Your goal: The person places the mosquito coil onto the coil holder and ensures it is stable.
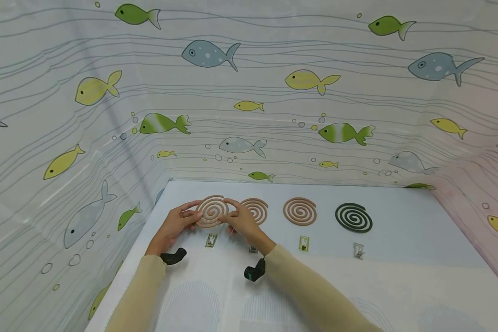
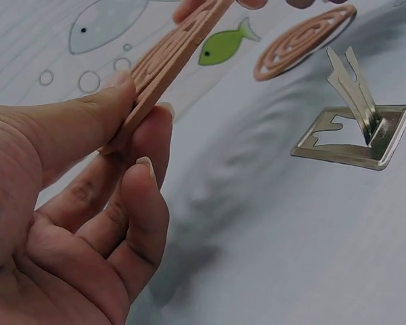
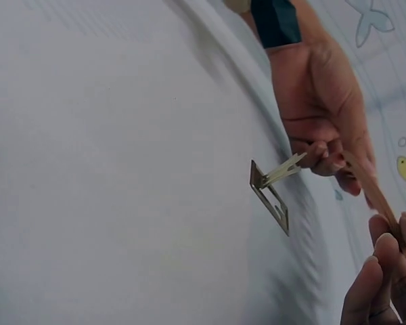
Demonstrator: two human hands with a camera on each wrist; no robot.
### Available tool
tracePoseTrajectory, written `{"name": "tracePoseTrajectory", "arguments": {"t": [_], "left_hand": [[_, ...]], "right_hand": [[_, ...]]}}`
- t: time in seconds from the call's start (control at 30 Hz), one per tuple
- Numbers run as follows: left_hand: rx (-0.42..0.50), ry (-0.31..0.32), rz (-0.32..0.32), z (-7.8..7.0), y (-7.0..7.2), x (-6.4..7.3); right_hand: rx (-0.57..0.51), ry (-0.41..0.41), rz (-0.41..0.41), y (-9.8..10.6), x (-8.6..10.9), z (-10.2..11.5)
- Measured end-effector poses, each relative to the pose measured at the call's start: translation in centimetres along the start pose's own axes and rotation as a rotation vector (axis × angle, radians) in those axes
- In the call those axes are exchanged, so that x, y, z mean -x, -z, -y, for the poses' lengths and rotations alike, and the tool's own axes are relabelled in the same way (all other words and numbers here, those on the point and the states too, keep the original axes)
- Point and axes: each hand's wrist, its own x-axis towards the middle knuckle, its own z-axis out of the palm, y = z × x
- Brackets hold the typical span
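A brown mosquito coil (image 1: 211, 213) is held up off the table between both hands. My left hand (image 1: 175, 227) pinches its left edge, thumb on the near face and fingers behind, as the left wrist view shows. On the opposite edge, my right hand (image 1: 244, 222) pinches the same coil. Below it lies a metal coil stand (image 1: 211, 240) with its prongs bent upward, plainer in the left wrist view (image 2: 352, 132). A second brown coil (image 1: 260, 213) is partly hidden behind the right hand.
Farther right on the white table (image 1: 415, 230) lie another brown coil (image 1: 300, 211) and a dark green coil (image 1: 353, 217). Metal stands (image 1: 304, 243) lie in front of them, one partly covered by the right forearm. Fish-patterned walls (image 1: 274, 138) enclose the table's back and sides.
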Motion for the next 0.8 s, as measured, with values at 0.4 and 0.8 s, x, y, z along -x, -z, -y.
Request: {"name": "tracePoseTrajectory", "arguments": {"t": [0.4,0.8], "left_hand": [[0.009,0.012,0.004,0.0,0.0,0.5],[0.021,-0.014,0.025,0.0,-0.1,1.3]], "right_hand": [[0.010,0.038,-0.013,-0.1,0.4,-0.2],[-0.025,0.056,-0.009,-0.3,1.0,-0.1]]}}
